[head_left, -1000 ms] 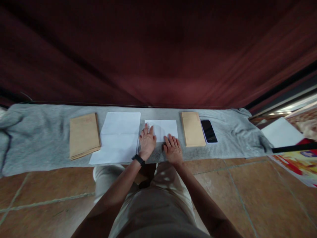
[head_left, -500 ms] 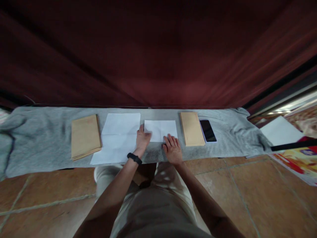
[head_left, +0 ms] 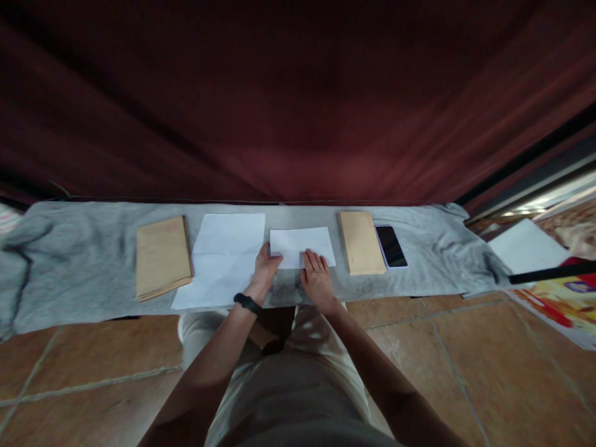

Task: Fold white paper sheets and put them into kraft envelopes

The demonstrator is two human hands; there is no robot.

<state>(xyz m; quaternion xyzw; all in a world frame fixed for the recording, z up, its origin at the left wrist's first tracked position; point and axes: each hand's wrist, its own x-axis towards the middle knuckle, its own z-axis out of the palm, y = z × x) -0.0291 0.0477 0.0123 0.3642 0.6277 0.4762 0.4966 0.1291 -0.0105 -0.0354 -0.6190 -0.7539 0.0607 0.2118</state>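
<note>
A small folded white sheet of paper (head_left: 298,239) lies crosswise on the grey cloth in front of me. My left hand (head_left: 266,266) has hold of its left end, thumb on top and the other fingers at the edge, partly hidden. Flat on the lower right part of the sheet rests my right hand (head_left: 317,276), fingers stretched out. Just left of my left hand are larger white sheets (head_left: 226,261) with a crease across the middle.
Brown envelopes (head_left: 161,257) are stacked at the left, overlapping the white sheets. A second brown envelope stack (head_left: 362,242) lies at the right, beside a phone (head_left: 391,246). Grey cloth (head_left: 84,261) covers the narrow bench, with a dark red curtain (head_left: 298,124) behind it.
The folded sheet has turned slightly and its left end sits a little lower. My right hand has slid a little left across it; my left hand has shifted slightly down and left.
</note>
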